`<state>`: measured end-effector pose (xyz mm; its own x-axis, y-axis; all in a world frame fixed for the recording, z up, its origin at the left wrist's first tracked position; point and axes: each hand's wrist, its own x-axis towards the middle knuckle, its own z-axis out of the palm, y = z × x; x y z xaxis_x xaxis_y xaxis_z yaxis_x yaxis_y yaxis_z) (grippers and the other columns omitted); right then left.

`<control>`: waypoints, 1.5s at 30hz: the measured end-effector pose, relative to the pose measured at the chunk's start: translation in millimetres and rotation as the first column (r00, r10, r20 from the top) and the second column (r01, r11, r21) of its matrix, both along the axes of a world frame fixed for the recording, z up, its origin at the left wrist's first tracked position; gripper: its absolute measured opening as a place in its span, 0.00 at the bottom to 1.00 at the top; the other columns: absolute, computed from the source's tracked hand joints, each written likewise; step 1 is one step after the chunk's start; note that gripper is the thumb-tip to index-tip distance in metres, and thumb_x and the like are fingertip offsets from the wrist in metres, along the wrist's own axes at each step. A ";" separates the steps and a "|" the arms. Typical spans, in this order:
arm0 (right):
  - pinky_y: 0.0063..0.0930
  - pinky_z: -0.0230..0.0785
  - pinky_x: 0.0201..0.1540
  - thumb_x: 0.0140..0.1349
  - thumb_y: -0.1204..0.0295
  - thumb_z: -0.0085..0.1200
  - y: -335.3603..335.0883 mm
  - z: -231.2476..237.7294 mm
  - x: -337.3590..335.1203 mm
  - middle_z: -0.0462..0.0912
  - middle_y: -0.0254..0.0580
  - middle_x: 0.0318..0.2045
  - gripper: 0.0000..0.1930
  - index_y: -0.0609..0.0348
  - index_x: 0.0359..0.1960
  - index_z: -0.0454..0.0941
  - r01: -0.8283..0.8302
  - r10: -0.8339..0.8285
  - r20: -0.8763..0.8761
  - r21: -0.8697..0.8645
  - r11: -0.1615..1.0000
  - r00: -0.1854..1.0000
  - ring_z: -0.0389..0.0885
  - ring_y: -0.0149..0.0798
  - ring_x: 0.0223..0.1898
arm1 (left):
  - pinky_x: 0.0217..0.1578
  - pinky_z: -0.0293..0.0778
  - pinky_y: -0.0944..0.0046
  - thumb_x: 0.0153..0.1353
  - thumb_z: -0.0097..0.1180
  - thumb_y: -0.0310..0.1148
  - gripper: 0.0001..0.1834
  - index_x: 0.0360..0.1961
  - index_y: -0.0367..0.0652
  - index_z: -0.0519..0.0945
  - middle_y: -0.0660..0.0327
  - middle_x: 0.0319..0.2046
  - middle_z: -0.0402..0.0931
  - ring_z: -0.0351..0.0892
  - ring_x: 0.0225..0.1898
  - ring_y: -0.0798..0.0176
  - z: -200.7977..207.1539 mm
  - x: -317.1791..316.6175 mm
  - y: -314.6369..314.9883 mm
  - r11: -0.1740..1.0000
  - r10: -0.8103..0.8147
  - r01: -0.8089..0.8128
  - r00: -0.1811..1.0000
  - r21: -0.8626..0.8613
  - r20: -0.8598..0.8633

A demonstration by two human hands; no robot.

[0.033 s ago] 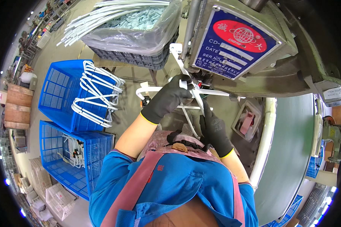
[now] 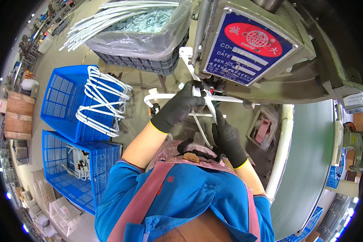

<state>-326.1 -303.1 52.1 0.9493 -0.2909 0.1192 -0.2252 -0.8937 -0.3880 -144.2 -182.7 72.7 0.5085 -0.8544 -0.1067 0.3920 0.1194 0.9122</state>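
A white tubular frame (image 2: 211,109) stands in front of me beneath the head of a machine (image 2: 266,44), its bars crossing at a joint. My left hand (image 2: 179,105), in a black glove, is closed around a small white fitting (image 2: 196,91) at that joint. My right hand (image 2: 228,139), gloved the same way, grips the curved white tube just below the joint; its fingertips are partly hidden behind the tube. A white bar with a black fitting (image 2: 154,109) sticks out left of my left wrist. The exact contact at the joint is covered by my left fingers.
A grey crate (image 2: 161,60) lined with plastic holds small pale parts and long white tubes (image 2: 109,20). Blue baskets (image 2: 58,101) on the left carry bent white frames (image 2: 103,101). A green work surface (image 2: 306,161) and a box with a pink item (image 2: 263,131) are at right.
The fingers of my left hand have shifted slightly at the joint, and a bit of white now shows beside them. My right hand keeps its place on the tube.
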 end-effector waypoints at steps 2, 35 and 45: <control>0.48 0.70 0.26 0.61 0.68 0.49 -0.3 -0.9 0.3 0.81 0.55 0.34 0.34 0.50 0.69 0.52 0.021 -0.020 -0.053 0.029 0.999 0.998 0.79 0.57 0.26 | 0.50 0.69 0.58 0.58 0.54 0.28 0.29 0.60 0.35 0.62 0.55 0.50 0.69 0.70 0.52 0.58 -5.7 -5.0 -10.6 0.969 0.109 -0.231 0.724 0.090 0.681; 0.36 0.70 0.28 0.52 0.61 0.62 25.5 10.5 -13.0 0.79 0.40 0.27 0.09 0.50 0.31 0.81 0.580 -0.581 0.037 -0.142 0.802 0.813 0.79 0.47 0.28 | 0.29 0.75 0.56 0.44 0.70 0.42 0.41 0.62 0.50 0.69 0.54 0.32 0.76 0.79 0.28 0.54 -15.9 66.8 24.7 0.986 -0.084 -0.132 0.117 0.099 0.990; 0.37 0.69 0.26 0.48 0.65 0.63 19.0 3.4 -14.2 0.78 0.38 0.23 0.08 0.50 0.25 0.78 0.558 -0.547 0.113 -0.125 0.820 0.829 0.79 0.46 0.26 | 0.32 0.75 0.56 0.46 0.68 0.41 0.39 0.61 0.48 0.70 0.53 0.32 0.77 0.80 0.31 0.53 -22.8 78.9 15.1 0.980 -0.178 -0.039 0.284 0.197 0.942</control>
<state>-340.4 -284.1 55.5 0.6221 -0.7380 0.2614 -0.6760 -0.6747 -0.2962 -65.3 -167.6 49.8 0.2796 -0.9177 0.2823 -0.7672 -0.0368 0.6403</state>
